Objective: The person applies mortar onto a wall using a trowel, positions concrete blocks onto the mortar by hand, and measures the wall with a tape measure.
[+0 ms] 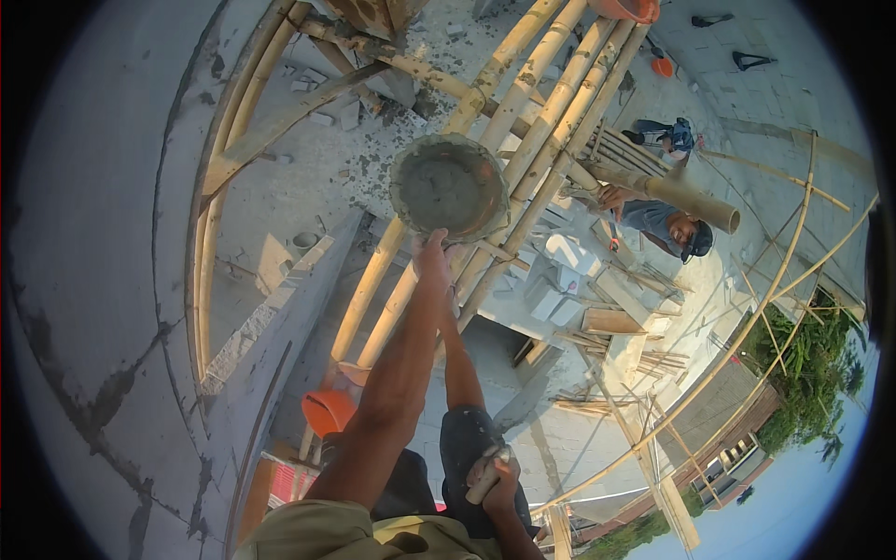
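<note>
A round bucket [399, 194] with a mortar-crusted rim rests on bamboo poles [383, 271] ahead of me. Wet grey mortar [439, 184] lies inside it. My left hand [431, 250] reaches out to its near rim, fingers closed on the edge and partly hidden. Close to my body, by my dark-clad knee, my right hand [497, 478] is wrapped round a short, pale, mortar-smeared object [483, 485]; its kind is unclear. My bare lower leg [459, 369] stretches toward the poles beside my left forearm.
Bamboo scaffolding [560, 117] crosses the drop. An orange bucket [329, 412] sits near my left side, another [627, 7] at the far edge. A block wall [93, 308] rises on the left. Below right, a co-worker [653, 222] in a cap stands near pale blocks [546, 299].
</note>
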Tool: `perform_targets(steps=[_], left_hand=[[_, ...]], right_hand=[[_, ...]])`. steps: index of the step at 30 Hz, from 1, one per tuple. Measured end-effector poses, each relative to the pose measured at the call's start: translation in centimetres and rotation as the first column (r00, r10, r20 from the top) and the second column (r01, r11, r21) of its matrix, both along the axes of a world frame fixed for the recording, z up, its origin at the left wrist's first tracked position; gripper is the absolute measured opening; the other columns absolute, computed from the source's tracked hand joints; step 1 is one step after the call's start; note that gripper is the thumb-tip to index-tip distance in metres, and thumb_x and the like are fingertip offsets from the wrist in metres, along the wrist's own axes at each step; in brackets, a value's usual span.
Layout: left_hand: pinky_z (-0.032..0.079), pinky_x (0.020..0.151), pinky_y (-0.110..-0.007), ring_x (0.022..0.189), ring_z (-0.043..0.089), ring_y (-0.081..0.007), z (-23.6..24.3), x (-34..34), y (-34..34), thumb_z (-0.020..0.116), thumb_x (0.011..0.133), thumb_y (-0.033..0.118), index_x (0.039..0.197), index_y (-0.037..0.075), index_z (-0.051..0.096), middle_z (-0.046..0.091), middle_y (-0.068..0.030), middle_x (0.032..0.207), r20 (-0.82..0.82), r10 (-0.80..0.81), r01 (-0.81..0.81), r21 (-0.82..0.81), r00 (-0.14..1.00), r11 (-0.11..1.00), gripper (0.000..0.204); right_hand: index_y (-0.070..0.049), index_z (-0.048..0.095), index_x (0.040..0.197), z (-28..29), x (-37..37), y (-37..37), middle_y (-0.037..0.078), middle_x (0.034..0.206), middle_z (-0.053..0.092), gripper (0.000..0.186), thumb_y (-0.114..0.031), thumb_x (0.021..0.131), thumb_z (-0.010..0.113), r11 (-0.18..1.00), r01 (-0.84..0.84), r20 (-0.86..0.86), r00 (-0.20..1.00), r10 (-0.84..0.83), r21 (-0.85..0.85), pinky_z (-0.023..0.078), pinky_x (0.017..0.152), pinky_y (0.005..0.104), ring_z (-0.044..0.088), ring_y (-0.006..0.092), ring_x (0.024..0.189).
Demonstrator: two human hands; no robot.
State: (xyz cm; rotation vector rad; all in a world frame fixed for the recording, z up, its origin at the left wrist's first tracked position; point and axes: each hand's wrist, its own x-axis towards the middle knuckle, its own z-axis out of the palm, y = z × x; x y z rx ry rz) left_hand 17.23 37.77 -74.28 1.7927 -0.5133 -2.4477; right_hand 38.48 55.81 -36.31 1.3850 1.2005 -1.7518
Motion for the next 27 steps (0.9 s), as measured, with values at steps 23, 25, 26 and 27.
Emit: perform_targets(steps=[23, 25, 26, 27], left_hand=[[0.044, 0.068, -0.026, 0.075, 0.051, -0.007, 55.9, 32.1, -16.6, 0.069, 0.076, 0.004, 0.093, 0.001, 0.065, 0.061, 0.0001, 0.085, 0.362, -0.489, 0.6, -0.596, 0.794, 0.533, 0.018], [0.043, 0.067, -0.025, 0.075, 0.05, -0.0059, 58.0, 33.3, -17.5, 0.068, 0.076, 0.004, 0.09, 0.001, 0.064, 0.059, 0.0018, 0.084, 0.412, -0.46, 0.613, -0.609, 0.787, 0.503, 0.014], [0.04, 0.065, -0.025, 0.073, 0.047, -0.0054, 58.5, 34.8, -17.9, 0.068, 0.076, 0.004, 0.086, 0.003, 0.061, 0.055, 0.0034, 0.082, 0.347, -0.419, 0.54, -0.622, 0.839, 0.568, 0.012], [0.038, 0.063, -0.024, 0.071, 0.045, -0.0048, 59.1, 35.8, -18.4, 0.067, 0.076, 0.004, 0.083, 0.004, 0.058, 0.052, 0.005, 0.08, 0.277, -0.37, 0.458, -0.632, 0.887, 0.625, 0.012]], right_hand=[[0.002, 0.06, 0.098, 18.8, -9.1, -20.8, 0.029, 0.09, 0.066, 0.034, -0.031, 0.087, 0.061, -0.004, -0.926, -0.485, -0.201, 0.851, 0.377, 0.05, 0.077, 0.0512, 0.062, 0.0512, 0.085], [0.001, 0.061, 0.097, 24.1, -8.7, -22.2, 0.028, 0.089, 0.068, 0.033, -0.031, 0.086, 0.062, -0.066, -0.857, -0.469, -0.342, 0.814, 0.511, 0.05, 0.075, 0.0519, 0.063, 0.0515, 0.087], [0.002, 0.062, 0.096, 25.4, -8.6, -22.0, 0.026, 0.084, 0.066, 0.033, -0.029, 0.085, 0.064, -0.067, -0.844, -0.462, -0.356, 0.812, 0.533, 0.05, 0.073, 0.0494, 0.062, 0.047, 0.08], [0.004, 0.064, 0.094, 26.5, -9.5, -21.7, 0.025, 0.079, 0.065, 0.033, -0.027, 0.084, 0.066, -0.068, -0.828, -0.455, -0.372, 0.809, 0.556, 0.05, 0.071, 0.0469, 0.061, 0.0424, 0.073]])
